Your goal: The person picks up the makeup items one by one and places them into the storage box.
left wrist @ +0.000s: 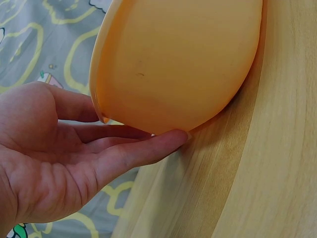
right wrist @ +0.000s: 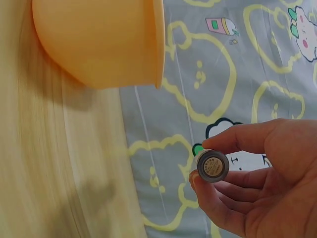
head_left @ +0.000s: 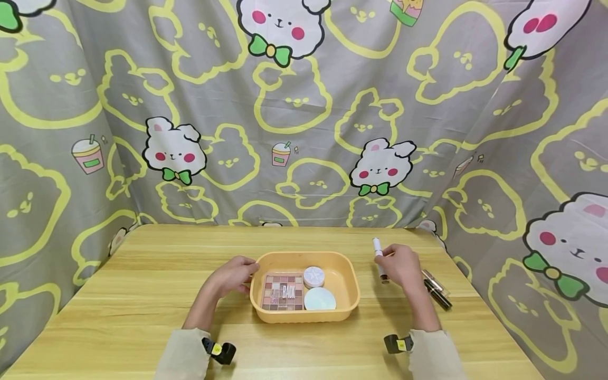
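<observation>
A yellow plastic basin (head_left: 304,316) stands on the table. At its left end my left hand (head_left: 236,274) grips the rim; in the left wrist view the fingers and thumb bend about the basin's edge. Inside lie an eyeshadow palette (head_left: 283,292), a small round white case (head_left: 314,277) and a larger pale round compact (head_left: 320,299). To the right of the basin, my right hand (head_left: 401,264) pinches a slim white cosmetic tube (head_left: 377,247) with a dark end. The right wrist view shows the tube's round base (right wrist: 213,166) between thumb and fingers, over the table.
Beyond my right wrist, a black tube (head_left: 438,295) and a slim clear-and-pinkish tube (head_left: 434,281) lie side by side on the wooden table (head_left: 157,274). A grey curtain (head_left: 228,206) with cartoon prints hangs behind the table and along both sides.
</observation>
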`<state>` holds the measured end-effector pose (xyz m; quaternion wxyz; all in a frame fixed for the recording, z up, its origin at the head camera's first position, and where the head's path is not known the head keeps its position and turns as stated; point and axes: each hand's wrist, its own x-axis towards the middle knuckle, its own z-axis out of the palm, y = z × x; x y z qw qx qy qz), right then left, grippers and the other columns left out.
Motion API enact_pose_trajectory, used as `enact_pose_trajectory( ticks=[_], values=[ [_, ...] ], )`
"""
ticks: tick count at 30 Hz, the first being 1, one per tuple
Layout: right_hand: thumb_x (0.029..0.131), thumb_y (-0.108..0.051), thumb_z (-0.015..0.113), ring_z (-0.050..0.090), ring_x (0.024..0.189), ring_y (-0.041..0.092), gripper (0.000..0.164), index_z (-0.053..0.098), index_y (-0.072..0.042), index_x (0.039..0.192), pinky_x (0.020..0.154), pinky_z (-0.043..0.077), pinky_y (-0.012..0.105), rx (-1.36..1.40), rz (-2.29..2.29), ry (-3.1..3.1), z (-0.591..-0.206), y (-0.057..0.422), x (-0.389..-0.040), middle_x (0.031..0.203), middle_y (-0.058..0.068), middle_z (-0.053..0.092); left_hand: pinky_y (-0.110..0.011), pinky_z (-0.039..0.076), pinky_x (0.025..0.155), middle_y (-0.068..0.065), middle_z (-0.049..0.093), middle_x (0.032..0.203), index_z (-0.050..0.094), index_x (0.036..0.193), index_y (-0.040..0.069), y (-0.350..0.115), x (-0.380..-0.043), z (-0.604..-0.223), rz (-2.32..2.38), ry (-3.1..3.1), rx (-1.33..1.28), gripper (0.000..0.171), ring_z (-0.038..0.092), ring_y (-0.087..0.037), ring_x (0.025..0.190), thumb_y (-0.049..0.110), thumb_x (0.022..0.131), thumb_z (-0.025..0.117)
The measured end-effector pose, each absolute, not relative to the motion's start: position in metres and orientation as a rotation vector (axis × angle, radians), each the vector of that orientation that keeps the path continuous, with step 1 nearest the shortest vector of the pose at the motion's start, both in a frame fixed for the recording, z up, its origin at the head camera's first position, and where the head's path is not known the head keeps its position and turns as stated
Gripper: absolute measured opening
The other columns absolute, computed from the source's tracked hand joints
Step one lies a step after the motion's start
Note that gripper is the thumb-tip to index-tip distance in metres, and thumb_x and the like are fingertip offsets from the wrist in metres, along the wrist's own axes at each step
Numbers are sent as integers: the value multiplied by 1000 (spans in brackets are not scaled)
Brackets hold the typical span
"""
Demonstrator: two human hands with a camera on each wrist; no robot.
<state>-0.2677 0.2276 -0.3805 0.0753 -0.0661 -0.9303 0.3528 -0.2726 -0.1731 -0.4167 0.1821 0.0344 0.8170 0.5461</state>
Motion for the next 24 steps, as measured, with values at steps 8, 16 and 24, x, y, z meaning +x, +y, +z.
enact_pose_trajectory(
  ticks=[8, 16, 24],
  values=[
    [86, -17, 66, 66, 62, 16, 28, 69, 3, 105, 55, 49, 29, -193, 1117, -2793, -376, 216, -266, 86, 13, 74, -37, 60, 70, -19, 68, 118, 57, 133, -12, -173, -273, -417, 1551, 2294, 100, 41, 69, -24, 98, 16, 108, 41],
    [87, -17, 67, 66, 58, 15, 29, 68, 4, 108, 55, 52, 30, -178, 1166, -2782, -373, 211, -264, 88, 15, 73, -37, 61, 70, -20, 67, 120, 55, 135, -12, -173, -274, -417, 1555, 2292, 97, 42, 69, -25, 100, 16, 108, 40],
    [87, -15, 68, 66, 56, 15, 29, 67, 4, 109, 53, 54, 29, -172, 1215, -2779, -372, 200, -263, 88, 16, 73, -37, 61, 71, -20, 67, 121, 56, 134, -12, -173, -274, -417, 1552, 2299, 87, 41, 69, -25, 100, 16, 108, 41]
  ],
)
